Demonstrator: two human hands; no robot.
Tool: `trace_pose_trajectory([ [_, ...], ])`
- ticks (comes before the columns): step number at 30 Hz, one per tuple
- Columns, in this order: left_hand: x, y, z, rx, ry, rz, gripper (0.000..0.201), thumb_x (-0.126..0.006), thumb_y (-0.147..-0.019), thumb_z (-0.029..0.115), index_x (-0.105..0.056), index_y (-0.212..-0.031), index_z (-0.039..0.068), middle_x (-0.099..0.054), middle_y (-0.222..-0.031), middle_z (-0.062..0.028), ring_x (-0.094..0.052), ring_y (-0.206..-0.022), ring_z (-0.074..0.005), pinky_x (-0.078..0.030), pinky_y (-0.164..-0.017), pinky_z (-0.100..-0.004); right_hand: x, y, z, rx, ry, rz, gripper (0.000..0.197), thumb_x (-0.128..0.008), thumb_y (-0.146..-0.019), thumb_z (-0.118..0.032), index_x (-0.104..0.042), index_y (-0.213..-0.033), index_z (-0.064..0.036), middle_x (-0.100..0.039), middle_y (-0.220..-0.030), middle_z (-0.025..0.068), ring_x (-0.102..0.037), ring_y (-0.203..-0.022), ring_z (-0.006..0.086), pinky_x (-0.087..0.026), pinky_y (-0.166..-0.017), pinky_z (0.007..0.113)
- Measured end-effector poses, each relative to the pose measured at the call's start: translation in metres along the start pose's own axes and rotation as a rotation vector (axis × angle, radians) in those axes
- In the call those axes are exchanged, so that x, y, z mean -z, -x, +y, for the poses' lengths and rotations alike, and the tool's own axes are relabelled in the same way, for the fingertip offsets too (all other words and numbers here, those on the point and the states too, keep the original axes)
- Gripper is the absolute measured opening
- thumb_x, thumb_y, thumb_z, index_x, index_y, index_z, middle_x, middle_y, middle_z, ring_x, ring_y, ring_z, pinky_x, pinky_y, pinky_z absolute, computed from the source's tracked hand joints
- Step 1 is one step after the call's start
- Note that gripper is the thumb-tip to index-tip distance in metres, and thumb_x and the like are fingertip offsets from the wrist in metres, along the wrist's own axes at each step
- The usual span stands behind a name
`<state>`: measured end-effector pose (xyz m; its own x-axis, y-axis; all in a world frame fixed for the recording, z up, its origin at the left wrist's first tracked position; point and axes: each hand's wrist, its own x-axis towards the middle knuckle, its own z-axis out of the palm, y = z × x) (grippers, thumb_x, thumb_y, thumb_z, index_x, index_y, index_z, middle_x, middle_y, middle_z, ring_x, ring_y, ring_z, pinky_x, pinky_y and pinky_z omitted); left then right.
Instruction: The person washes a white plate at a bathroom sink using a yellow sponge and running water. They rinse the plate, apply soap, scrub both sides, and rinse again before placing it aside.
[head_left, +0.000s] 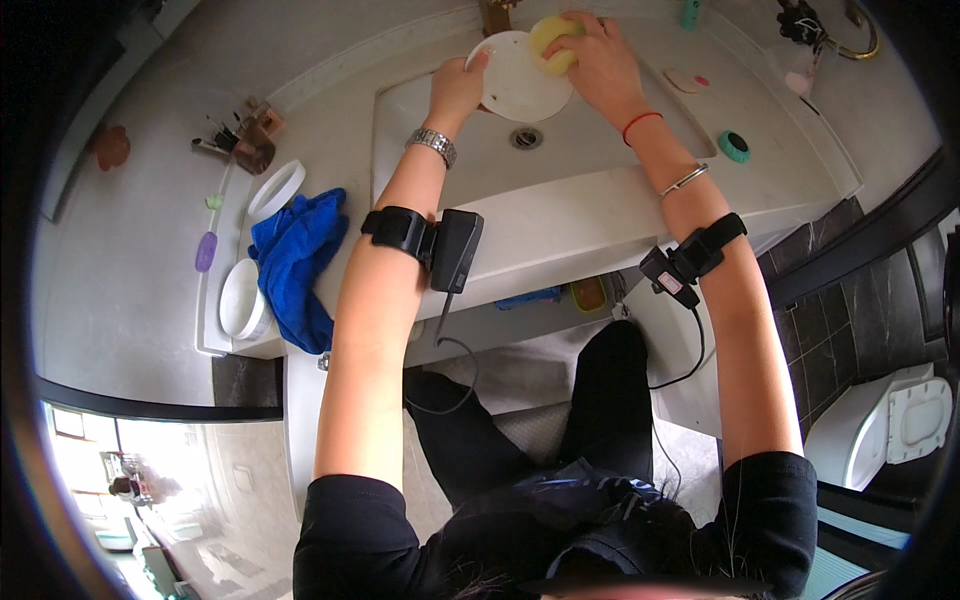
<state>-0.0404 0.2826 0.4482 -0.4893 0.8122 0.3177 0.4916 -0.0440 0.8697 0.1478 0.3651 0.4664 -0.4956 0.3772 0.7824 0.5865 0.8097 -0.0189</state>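
At the far side of the sink (430,170), my left hand (457,92) grips a white round dish (515,88) by its left edge, thumb on the upper face. A few small dark specks show on that face. My right hand (604,68) is closed around a round yellow sponge (553,45), which lies over the dish's upper right edge. Both are held above the basin, beyond the metal drain (526,138). The faucet (497,15) is partly cut off just behind the dish.
On the left counter lie a crumpled blue towel (300,262), a white round container (243,300) and a white ring-shaped piece (276,191). A brush holder (253,152) stands behind them. Right of the sink sit a teal round item (734,147) and a soap dish (684,81).
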Motion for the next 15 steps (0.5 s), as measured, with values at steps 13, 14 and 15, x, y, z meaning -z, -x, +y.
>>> trace_pose_trajectory([
  [13, 0.007, -0.012, -0.019, -0.083, -0.159, 0.202, 0.052, -0.046, -0.094, 0.037, -0.065, -0.081, -0.009, -0.064, -0.077, -0.0279, -0.064, -0.074, -0.0398, -0.05, -0.069, -0.0437, -0.01, 0.005, -0.005, 0.213, -0.386, -0.268, 0.033, -0.051, -0.07, 0.008, -0.069, -0.081, -0.017, -0.05, -0.127, -0.0027, -0.046, -0.111, 0.0268, -0.042, -0.098, 0.036],
  [14, 0.006, -0.012, -0.015, -0.104, -0.187, 0.19, 0.051, -0.046, -0.094, 0.037, -0.065, -0.084, -0.009, -0.064, -0.077, -0.0271, -0.065, -0.072, -0.0381, -0.052, -0.067, -0.0426, -0.009, 0.005, -0.004, 0.203, -0.355, -0.296, 0.033, -0.052, -0.07, 0.008, -0.069, -0.081, -0.0171, -0.051, -0.127, -0.0028, -0.046, -0.111, 0.0267, -0.042, -0.098, 0.037],
  [15, 0.004, -0.011, -0.011, -0.076, -0.224, 0.156, 0.051, -0.046, -0.094, 0.037, -0.065, -0.086, -0.009, -0.065, -0.077, -0.0264, -0.066, -0.071, -0.0364, -0.053, -0.064, -0.0415, -0.008, 0.004, -0.003, 0.191, -0.287, -0.268, 0.032, -0.053, -0.07, 0.008, -0.069, -0.081, -0.0175, -0.051, -0.126, -0.003, -0.046, -0.111, 0.0265, -0.043, -0.097, 0.036],
])
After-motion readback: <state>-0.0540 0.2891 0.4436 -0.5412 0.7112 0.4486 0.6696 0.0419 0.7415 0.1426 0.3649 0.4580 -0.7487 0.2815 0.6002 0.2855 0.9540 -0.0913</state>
